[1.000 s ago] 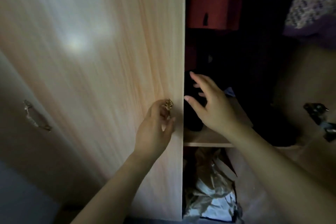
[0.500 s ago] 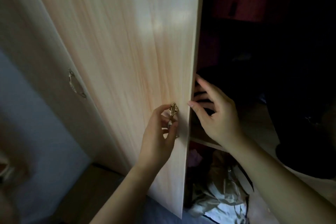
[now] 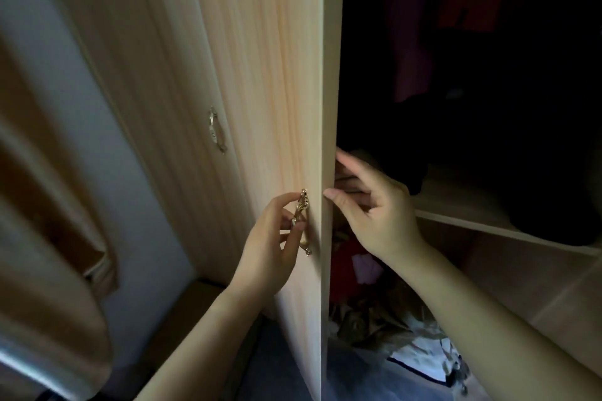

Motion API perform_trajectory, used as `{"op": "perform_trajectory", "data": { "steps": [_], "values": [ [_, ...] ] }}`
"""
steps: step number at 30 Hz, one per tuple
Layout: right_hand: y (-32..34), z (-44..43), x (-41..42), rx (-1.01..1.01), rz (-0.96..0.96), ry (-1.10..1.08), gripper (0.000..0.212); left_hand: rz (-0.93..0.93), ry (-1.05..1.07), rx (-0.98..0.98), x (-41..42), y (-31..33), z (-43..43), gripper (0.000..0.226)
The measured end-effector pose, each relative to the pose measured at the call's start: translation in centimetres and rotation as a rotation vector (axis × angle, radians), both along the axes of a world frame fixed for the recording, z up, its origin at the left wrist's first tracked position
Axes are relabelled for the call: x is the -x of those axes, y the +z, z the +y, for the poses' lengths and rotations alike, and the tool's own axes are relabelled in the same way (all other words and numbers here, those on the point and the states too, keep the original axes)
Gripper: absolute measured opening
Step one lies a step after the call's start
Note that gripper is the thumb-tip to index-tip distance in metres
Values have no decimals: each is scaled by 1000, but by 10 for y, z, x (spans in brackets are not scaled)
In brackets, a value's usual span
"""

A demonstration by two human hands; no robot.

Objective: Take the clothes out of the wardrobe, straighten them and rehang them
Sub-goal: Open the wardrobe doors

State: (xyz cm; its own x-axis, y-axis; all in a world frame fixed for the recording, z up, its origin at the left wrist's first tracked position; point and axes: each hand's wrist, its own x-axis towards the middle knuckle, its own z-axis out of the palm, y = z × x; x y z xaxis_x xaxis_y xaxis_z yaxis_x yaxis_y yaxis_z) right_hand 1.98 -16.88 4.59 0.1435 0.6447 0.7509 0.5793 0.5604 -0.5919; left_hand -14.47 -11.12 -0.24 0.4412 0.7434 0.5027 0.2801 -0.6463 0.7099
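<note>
A light wooden wardrobe door [image 3: 260, 75] stands swung out towards me, its edge facing the camera. My left hand [image 3: 270, 247] pinches the small gold door handle [image 3: 303, 221]. My right hand [image 3: 374, 208] rests on the inner side of the door's edge, fingers spread, thumb at the edge. Inside the dark wardrobe hang dim red clothes [image 3: 439, 10] and dark clothes [image 3: 488, 140], hard to make out.
A wooden shelf [image 3: 472, 221] crosses the wardrobe inside. Below it lie crumpled bags and red and pink cloth [image 3: 374, 303]. A second door with a metal handle [image 3: 216, 130] is at the left, and a beige curtain [image 3: 49, 205] hangs further left.
The door has swung further open towards me, showing its edge. My right hand moved from the shelf area to the door's inner edge. My left hand stays on the handle.
</note>
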Motion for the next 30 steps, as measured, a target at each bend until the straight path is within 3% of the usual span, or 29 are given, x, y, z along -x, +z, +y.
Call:
{"op": "perform_trajectory", "data": {
  "steps": [9, 12, 17, 22, 30],
  "values": [
    [13, 22, 114, 24, -133, 157, 60, 37, 15, -26, 129, 3, -9, 39],
    [13, 39, 140, 36, -165, 181, 64, 85, 122, -51, 160, 5, -9, 37],
    [11, 70, 171, 54, -245, 215, 65, 106, 319, -56, 195, 13, -3, 55],
    [14, 117, 185, 50, -366, 250, 70, 66, 520, -171, 211, 11, 12, 50],
    [4, 194, 213, -128, -497, 172, 71, -51, 775, -151, 224, 12, 36, 62]
  ]
}}
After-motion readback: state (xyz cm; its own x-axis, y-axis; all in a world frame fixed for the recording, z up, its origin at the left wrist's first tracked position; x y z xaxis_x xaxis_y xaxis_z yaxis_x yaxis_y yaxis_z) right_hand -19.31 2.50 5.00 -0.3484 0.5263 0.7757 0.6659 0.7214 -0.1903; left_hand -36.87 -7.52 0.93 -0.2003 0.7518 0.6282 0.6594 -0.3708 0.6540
